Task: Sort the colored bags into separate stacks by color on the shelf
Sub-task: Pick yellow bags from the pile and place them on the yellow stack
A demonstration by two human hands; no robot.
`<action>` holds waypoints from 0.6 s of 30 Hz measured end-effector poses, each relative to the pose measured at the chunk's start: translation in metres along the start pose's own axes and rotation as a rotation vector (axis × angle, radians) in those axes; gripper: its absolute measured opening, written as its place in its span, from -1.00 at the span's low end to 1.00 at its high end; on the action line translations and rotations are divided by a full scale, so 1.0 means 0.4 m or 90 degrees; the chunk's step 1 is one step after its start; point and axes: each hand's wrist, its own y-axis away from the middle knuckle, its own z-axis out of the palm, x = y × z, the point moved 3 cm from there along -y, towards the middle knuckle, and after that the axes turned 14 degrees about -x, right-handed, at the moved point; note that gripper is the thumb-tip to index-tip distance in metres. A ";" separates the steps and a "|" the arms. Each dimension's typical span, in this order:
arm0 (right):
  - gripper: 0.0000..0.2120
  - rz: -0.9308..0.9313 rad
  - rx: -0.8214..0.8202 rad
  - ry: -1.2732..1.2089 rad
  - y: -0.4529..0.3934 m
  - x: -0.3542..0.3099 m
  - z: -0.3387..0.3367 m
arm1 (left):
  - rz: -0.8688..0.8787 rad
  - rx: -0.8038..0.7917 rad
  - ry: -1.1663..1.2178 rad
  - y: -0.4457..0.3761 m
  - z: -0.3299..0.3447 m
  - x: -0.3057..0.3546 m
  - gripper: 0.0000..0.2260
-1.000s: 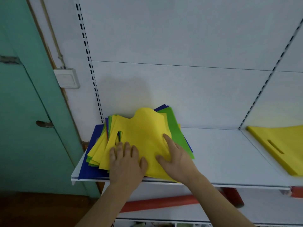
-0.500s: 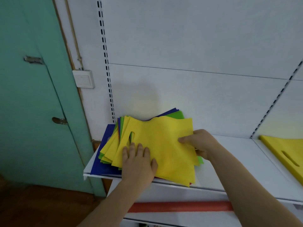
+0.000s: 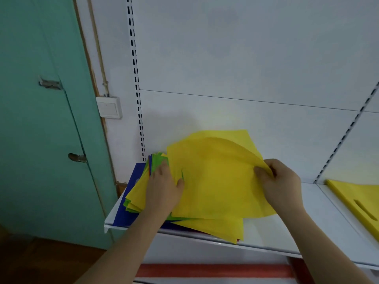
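Note:
A mixed pile of yellow, green and blue bags (image 3: 139, 197) lies at the left end of the white shelf (image 3: 272, 234). My right hand (image 3: 281, 183) pinches the right edge of the top yellow bag (image 3: 215, 177) and lifts it, so the bag arches up off the pile. My left hand (image 3: 164, 185) presses flat on the pile beside the lifted bag, fingers spread over green and yellow edges. A separate stack of yellow bags (image 3: 356, 203) with a slot handle lies on the shelf section at the far right.
A teal door (image 3: 41, 124) with a latch stands left of the shelf. A white wall switch (image 3: 108, 107) sits beside the slotted upright (image 3: 137, 95). A red strip (image 3: 213, 270) runs under the shelf front. Bare white shelf lies between the pile and the yellow stack.
My right hand has raised the top yellow bag's right edge off the pile, so it now bulges upward. My left hand stays pressed on the pile. The camera has come closer.

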 end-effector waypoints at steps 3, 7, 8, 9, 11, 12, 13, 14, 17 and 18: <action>-0.92 -0.009 0.069 -0.107 0.016 0.009 -0.032 | -0.059 -0.052 0.382 -0.038 -0.030 0.017 -0.34; -0.84 -0.011 0.131 -0.166 0.027 0.031 -0.053 | -0.030 -0.049 0.648 -0.074 -0.061 0.063 -0.81; -0.80 -0.009 0.143 -0.170 0.029 0.037 -0.055 | -0.002 -0.023 0.650 -0.078 -0.068 0.069 -0.85; -0.75 -0.004 0.151 -0.171 0.031 0.043 -0.057 | 0.033 0.004 0.636 -0.079 -0.075 0.073 -0.86; -0.67 0.008 0.150 -0.178 0.032 0.055 -0.054 | 0.098 0.022 0.610 -0.075 -0.081 0.077 -0.86; -0.67 0.017 0.137 -0.187 0.032 0.060 -0.047 | 0.121 0.007 0.613 -0.069 -0.078 0.077 -0.87; -0.69 0.028 0.117 -0.202 0.033 0.067 -0.038 | 0.136 -0.019 0.618 -0.064 -0.069 0.075 -0.87; -0.69 0.038 0.093 -0.217 0.035 0.075 -0.025 | 0.141 -0.044 0.621 -0.059 -0.059 0.072 -0.87; -0.72 0.061 0.047 -0.224 0.042 0.101 0.015 | 0.129 -0.088 0.609 -0.046 -0.029 0.056 -0.84; -0.75 0.070 0.040 -0.226 0.045 0.106 0.026 | 0.128 -0.094 0.595 -0.042 -0.021 0.052 -0.79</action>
